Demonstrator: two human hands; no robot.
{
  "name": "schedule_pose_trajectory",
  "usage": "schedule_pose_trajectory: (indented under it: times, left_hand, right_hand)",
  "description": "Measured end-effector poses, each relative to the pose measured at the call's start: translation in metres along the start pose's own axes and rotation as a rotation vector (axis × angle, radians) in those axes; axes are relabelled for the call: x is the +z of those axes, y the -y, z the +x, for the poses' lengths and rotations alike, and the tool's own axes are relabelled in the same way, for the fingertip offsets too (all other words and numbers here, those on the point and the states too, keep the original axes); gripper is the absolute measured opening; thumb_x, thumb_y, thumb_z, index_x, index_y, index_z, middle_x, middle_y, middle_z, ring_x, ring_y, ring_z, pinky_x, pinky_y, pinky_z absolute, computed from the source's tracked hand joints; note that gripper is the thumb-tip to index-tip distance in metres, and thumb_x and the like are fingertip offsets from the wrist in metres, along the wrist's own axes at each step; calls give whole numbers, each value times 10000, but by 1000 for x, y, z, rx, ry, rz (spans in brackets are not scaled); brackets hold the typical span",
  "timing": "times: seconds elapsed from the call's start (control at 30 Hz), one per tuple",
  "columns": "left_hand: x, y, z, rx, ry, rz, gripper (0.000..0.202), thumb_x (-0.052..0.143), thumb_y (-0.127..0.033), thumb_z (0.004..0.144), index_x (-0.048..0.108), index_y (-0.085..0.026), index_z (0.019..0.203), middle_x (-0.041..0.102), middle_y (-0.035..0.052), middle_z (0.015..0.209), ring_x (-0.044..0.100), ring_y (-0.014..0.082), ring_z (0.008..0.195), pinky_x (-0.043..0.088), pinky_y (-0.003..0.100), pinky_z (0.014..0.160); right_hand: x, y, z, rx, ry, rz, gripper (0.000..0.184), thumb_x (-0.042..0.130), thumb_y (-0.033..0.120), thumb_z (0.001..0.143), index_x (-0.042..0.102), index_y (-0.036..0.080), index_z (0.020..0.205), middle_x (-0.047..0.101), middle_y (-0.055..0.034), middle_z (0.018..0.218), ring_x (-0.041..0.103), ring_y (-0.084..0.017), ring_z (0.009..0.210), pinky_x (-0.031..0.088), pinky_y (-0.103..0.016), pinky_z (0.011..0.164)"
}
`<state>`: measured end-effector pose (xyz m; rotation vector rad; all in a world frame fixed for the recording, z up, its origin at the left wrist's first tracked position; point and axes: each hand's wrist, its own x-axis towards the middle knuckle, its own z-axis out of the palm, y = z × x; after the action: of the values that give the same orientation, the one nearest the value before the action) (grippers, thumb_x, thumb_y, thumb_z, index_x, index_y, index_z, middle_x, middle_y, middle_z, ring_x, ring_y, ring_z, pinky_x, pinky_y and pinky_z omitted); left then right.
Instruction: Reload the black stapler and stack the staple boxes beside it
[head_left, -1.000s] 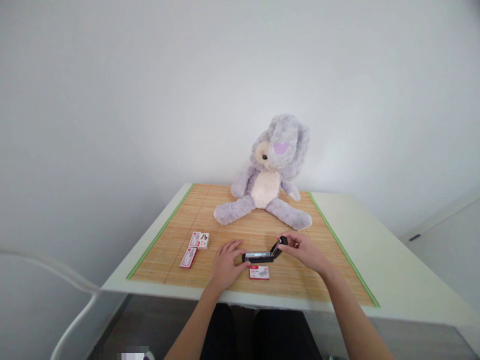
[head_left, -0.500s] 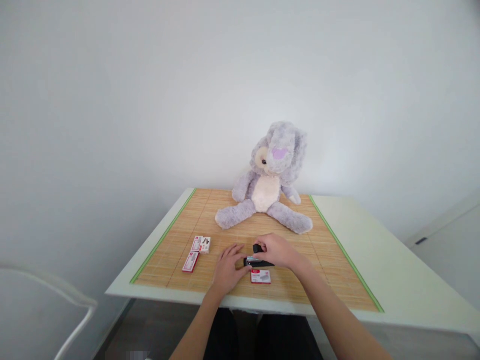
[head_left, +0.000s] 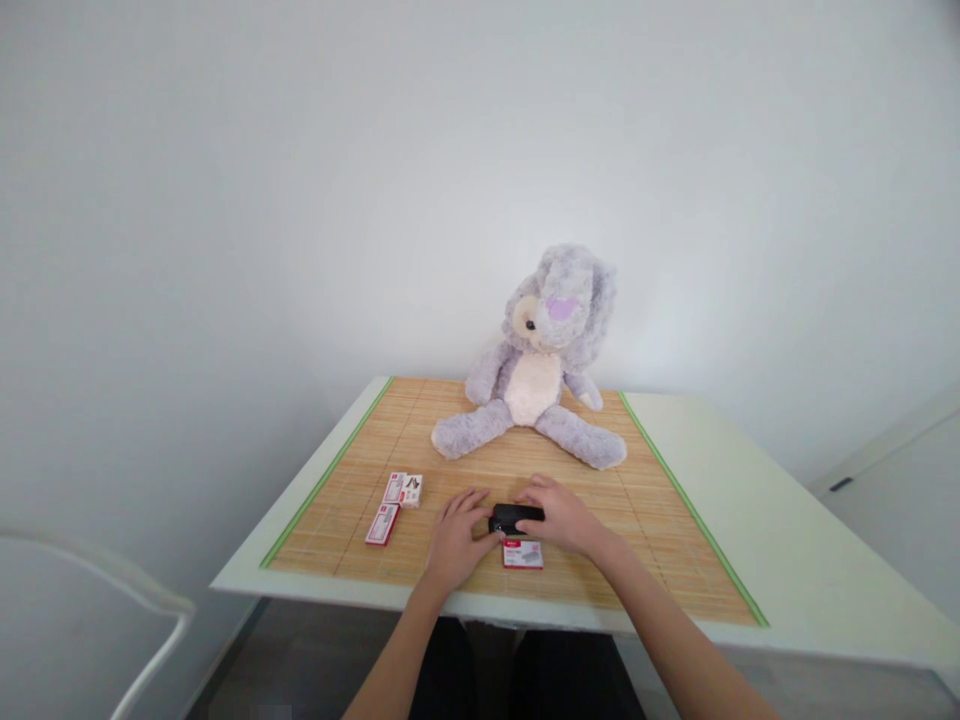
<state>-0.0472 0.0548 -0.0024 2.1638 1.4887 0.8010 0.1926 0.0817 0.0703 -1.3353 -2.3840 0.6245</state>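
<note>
Since the earlier frames, the person's right hand point(head_left: 566, 515) has swung the hinged top of the stapler point(head_left: 517, 519) down over its metal tray, so the stapler now appears closed, with the tray hidden. The white desk point(head_left: 757, 500) carries a bamboo mat point(head_left: 409, 435), and a plush rabbit point(head_left: 535, 390) sits toward its back. The right thumb and fingers grip the stapler's right end, low on the mat in front of the rabbit. The left hand point(head_left: 454, 537) has its fingers spread around the left end; whether they pinch it cannot be told. A small box point(head_left: 523, 556) lies just nearer the person; three more boxes point(head_left: 382, 525) lie well to the left.
</note>
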Motion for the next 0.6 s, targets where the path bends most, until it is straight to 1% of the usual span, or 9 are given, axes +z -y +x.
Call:
schedule_pose_trajectory:
  times: [0.07, 0.1, 0.17, 0.27, 0.4, 0.47, 0.53, 0.6]
  left_hand:
    - [1, 0, 0, 0, -7, -3, 355, 727, -458, 867, 725, -335, 1200, 558, 8, 1515, 410, 266, 1465, 289, 504, 1221]
    - [1, 0, 0, 3, -14, -5, 370, 717, -453, 876, 712, -336, 1227, 561, 8, 1512, 415, 260, 1461, 293, 498, 1221]
    - [2, 0, 0, 6, -37, -11, 413, 693, -444, 896, 674, -343, 1296, 568, 3, 1504, 427, 246, 1452, 295, 483, 1226]
    - [3, -1, -1, 2, -67, -19, 412, 638, -419, 934, 647, -332, 1337, 584, 4, 1485, 449, 231, 1434, 296, 471, 1232]
    - [2, -2, -1, -9, -75, -26, 334, 592, -362, 952, 688, -314, 1268, 613, 6, 1447, 466, 236, 1418, 309, 483, 1223]
    - [0, -3, -2, -11, -78, -32, 317, 581, -342, 951, 700, -311, 1243, 624, 8, 1428, 479, 242, 1403, 322, 488, 1213]
    - [-3, -6, -4, -5, -76, -39, 312, 562, -322, 954, 704, -311, 1231, 643, 14, 1392, 514, 240, 1359, 353, 476, 1190]
    - [-6, -13, -8, 7, -66, -48, 321, 568, -312, 944, 699, -316, 1236, 671, 20, 1328, 558, 235, 1284, 404, 448, 1142]
  right_hand:
    - [-2, -11, -10, 22, -19, 9, 213, 778, 301, 814, 749, 218, 1007, 678, -49, 995, 600, -228, 972, 439, -312, 862]
    - [-2, -15, -15, 34, -30, 14, 177, 757, 301, 835, 747, 214, 990, 675, -49, 981, 603, -224, 964, 442, -314, 859]
    - [0, -22, -26, 63, -61, 18, 167, 706, 306, 876, 738, 208, 1008, 670, -53, 979, 607, -223, 957, 447, -321, 852]
    - [6, -30, -43, 130, -149, 53, 207, 662, 331, 896, 723, 203, 1047, 668, -61, 1011, 614, -223, 947, 456, -326, 837]
    - [22, -35, -64, 219, -257, 118, 272, 602, 397, 916, 709, 212, 1085, 675, -59, 1032, 630, -215, 913, 470, -318, 806]
    - [34, -32, -72, 269, -311, 125, 309, 568, 433, 926, 701, 213, 1097, 690, -67, 1047, 642, -227, 933, 476, -326, 820]
    - [47, -27, -78, 341, -381, 122, 354, 535, 467, 940, 680, 220, 1149, 710, -72, 1072, 660, -242, 953, 478, -334, 825]
    - [58, -22, -81, 424, -425, 102, 386, 510, 503, 954, 654, 248, 1204, 732, -59, 1059, 684, -251, 928, 471, -333, 779]
